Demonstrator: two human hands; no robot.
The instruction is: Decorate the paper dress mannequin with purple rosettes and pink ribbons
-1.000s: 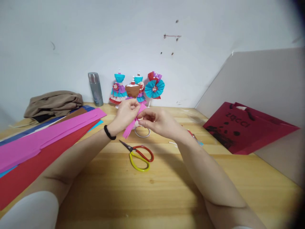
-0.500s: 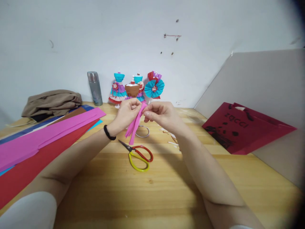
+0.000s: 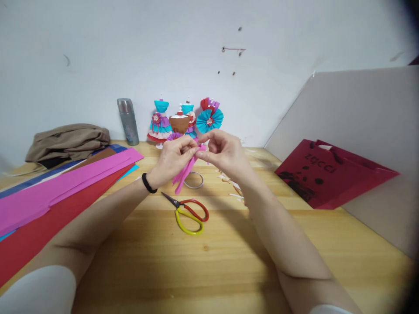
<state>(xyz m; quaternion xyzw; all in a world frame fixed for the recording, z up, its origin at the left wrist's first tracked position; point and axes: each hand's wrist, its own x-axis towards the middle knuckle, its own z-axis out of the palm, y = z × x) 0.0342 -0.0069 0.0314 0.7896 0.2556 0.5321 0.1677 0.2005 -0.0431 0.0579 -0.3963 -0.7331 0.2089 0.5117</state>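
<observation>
Between my hands hangs a folded pink crepe paper strip (image 3: 185,173), its loose ends pointing down. My left hand (image 3: 173,157) pinches it near the top with thumb and fingers. My right hand (image 3: 224,150) has its thumb on the strip's upper end, the index finger arched above it. Below lie scissors (image 3: 188,213) with one red and one yellow handle, blades toward the upper left. A thin ring (image 3: 200,183) rests behind the strip's ends. Just beyond my hands stands a small dress form with a brown top (image 3: 179,124).
Colored crepe paper sheets (image 3: 81,183) are stacked at left, with a brown cloth (image 3: 68,141) and a grey flask (image 3: 128,122) behind. Paper dress figures (image 3: 159,122) and a blue pleated rosette (image 3: 209,121) stand by the wall. Paper scraps (image 3: 237,192) and a red bag (image 3: 330,174) are at right.
The fingers of my right hand have risen and spread, the thumb now pressing at the strip's top, which has folded over to the right. The view has shifted slightly.
</observation>
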